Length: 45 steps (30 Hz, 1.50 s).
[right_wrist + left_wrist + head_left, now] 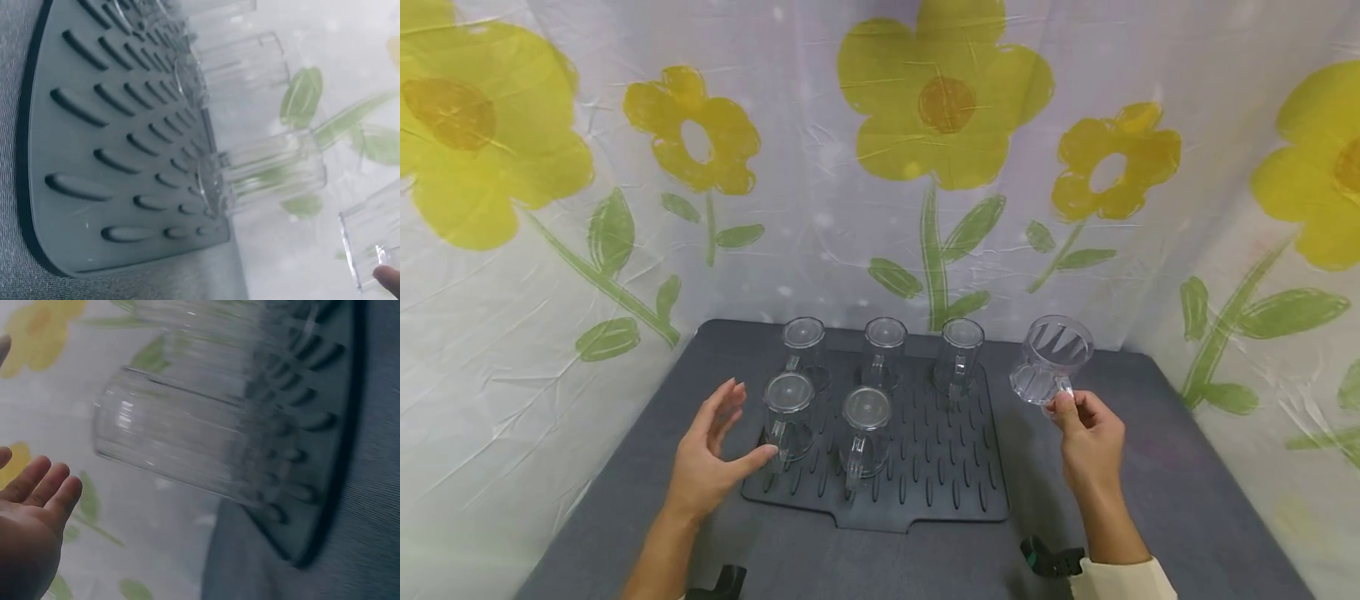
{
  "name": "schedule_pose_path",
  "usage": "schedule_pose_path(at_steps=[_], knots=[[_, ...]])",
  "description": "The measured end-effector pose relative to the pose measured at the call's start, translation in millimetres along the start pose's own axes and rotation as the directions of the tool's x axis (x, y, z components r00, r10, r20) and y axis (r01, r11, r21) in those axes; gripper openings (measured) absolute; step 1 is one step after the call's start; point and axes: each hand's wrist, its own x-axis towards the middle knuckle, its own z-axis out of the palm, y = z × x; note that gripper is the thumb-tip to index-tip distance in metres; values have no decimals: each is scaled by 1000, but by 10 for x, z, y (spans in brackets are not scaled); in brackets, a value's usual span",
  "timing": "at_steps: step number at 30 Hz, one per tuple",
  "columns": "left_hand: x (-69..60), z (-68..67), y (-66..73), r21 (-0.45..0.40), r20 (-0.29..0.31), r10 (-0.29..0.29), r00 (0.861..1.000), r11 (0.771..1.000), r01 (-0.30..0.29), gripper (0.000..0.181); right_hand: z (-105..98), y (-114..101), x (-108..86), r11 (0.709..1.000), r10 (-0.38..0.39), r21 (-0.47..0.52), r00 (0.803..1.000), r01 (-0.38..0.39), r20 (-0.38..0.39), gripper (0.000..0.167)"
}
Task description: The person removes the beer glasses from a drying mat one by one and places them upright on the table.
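Right hand (pixel 1092 442): we see thumb and fingers pinching the handle of a clear mug, so it is grasping.
Held mug (pixel 1037 375): we find it lifted above the surface (pixel 797 562), to the right of the dark ridged mat (pixel 940 493); in the right wrist view we get only part of it, at the frame's edge.
Left hand (pixel 706 467): we see it released, fingers spread and thumb reaching toward the front-left mug (pixel 790 417); from the head view we cannot tell whether the thumb touches that mug's handle, while in the left wrist view the fingers are apart from the glass.
Front row: we count two clear mugs on the mat, the front-left one and the front-right mug (pixel 867 429) just beside it, both handles turned our way.
Back row: we count three more, the back-left mug (pixel 803 354), the back-middle mug (pixel 885 358) and the back-right mug (pixel 960 358), all base up like the front pair.
Backdrop: behind the surface we see a pale curtain (pixel 801 233) with large yellow flowers (pixel 895 146) and green leaves.
Right wrist: we note a pale sleeve (pixel 1123 581) and a black strap (pixel 1056 562).
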Motion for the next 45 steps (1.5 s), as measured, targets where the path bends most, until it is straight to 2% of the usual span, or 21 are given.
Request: schedule_pose_path(at_steps=[4, 5, 8, 12, 16, 19, 25, 28, 34, 39, 42, 45], knots=[[-63, -16, -135, 95, 21, -104, 994, 990, 102, 100, -13, 83, 73, 1000, 21, 9, 1000, -21, 2, 27], [-72, -16, -130, 122, 25, -132, 991, 984, 128, 100, -14, 106, 93, 1000, 20, 2, 1000, -20, 1, 27], [-121, -34, -255, 228, 46, -210, 977, 954, 194, 101, -20, 173, 161, 1000, 18, -9, 1000, -18, -4, 27], [-214, -49, -470, 338, 59, -274, 960, 910, 239, 102, -21, 266, 251, 999, 33, 7, 999, -33, -8, 29], [-275, -41, -605, 371, 60, -300, 952, 892, 258, 102, -12, 354, 327, 999, 44, 15, 999, -44, -8, 31], [-297, -39, -676, 378, 63, -335, 940, 880, 288, 102, -3, 418, 365, 999, 52, 3, 999, -52, -9, 30], [-330, -33, -776, 428, 81, -426, 901, 831, 355, 105, 20, 553, 399, 996, 82, -19, 996, -83, -22, 30], [-344, -33, -817, 464, 103, -462, 881, 806, 368, 107, 27, 615, 412, 997, 71, -30, 997, -72, -27, 30], [-363, -41, -843, 546, 122, -498, 859, 756, 360, 110, 4, 731, 438, 996, 89, 17, 995, -88, -40, 31], [-355, -42, -840, 595, 155, -536, 830, 721, 355, 112, -6, 804, 456, 994, 101, 33, 994, -100, -28, 33], [-354, -36, -846, 603, 168, -547, 820, 715, 354, 112, -4, 843, 469, 994, 108, 26, 994, -107, -31, 32], [-358, -31, -863, 600, 172, -547, 819, 718, 353, 111, 1, 886, 480, 993, 114, 10, 992, -114, -44, 30]])
